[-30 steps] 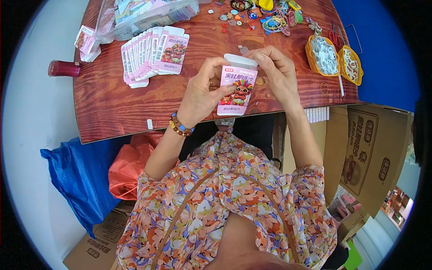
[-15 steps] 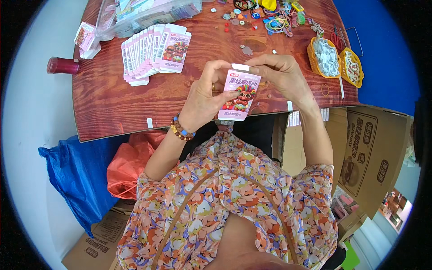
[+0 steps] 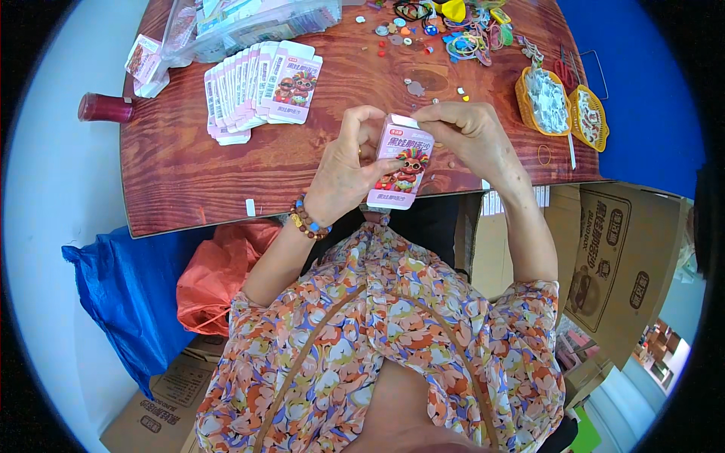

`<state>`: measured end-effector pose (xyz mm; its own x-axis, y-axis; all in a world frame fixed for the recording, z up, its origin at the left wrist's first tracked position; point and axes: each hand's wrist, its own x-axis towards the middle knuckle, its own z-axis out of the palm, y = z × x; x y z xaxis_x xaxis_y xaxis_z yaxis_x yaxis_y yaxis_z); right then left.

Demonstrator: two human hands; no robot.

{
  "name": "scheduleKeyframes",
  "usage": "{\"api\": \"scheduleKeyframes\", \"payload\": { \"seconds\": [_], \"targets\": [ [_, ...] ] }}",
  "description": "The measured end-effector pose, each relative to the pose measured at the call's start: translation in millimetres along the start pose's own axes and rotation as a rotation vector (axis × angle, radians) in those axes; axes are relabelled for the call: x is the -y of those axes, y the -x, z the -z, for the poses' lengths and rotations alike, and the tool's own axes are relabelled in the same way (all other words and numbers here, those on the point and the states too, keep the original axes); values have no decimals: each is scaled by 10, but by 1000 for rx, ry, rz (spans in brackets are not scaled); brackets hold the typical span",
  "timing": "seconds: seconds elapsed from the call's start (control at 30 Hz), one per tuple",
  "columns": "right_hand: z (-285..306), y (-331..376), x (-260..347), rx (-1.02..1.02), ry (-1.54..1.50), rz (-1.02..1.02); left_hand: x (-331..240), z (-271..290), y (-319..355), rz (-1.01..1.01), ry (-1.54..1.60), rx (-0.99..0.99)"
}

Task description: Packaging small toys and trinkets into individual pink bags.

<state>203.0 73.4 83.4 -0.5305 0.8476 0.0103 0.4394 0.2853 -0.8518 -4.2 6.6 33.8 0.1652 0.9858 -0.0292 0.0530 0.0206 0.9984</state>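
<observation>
A small pink and white carton point(image 3: 395, 189) with a cartoon figure on its front stands upright in front of me, just over the table's near edge. My left hand point(image 3: 340, 166) is closed around its left side, thumb across the front, other fingers behind. At the top right corner, my right hand point(image 3: 472, 134) pinches thumb and forefinger together at the carton's white top flap point(image 3: 404, 121). The exact grip on the flap is partly hidden. Flattened cartons point(image 3: 294, 83) of the same kind lie fanned out to the left on the wooden table point(image 3: 189, 174).
A clear plastic bin point(image 3: 264, 34) of packets stands at the back left, near a red jar point(image 3: 106, 108). Trinkets and colourful bands point(image 3: 472, 41) lie at the back. Two yellow baskets point(image 3: 526, 98) of small pieces sit at right, near red-handled scissors point(image 3: 564, 72).
The carton has turned slightly, showing more of its side. My right fingers have shifted from across the raised flap to its right corner. My left hand keeps its hold.
</observation>
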Motion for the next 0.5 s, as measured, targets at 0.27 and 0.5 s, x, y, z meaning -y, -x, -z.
{"api": "scheduleKeyframes", "payload": {
  "seconds": [0.27, 0.5],
  "targets": [
    [-12, 7, -17, 23, 133, 149, 101, 47, 20, 22, 24, 33],
    [39, 105, -39, 83, 268, 272, 78, 24, 26, 58, 116, 70]
  ]
}}
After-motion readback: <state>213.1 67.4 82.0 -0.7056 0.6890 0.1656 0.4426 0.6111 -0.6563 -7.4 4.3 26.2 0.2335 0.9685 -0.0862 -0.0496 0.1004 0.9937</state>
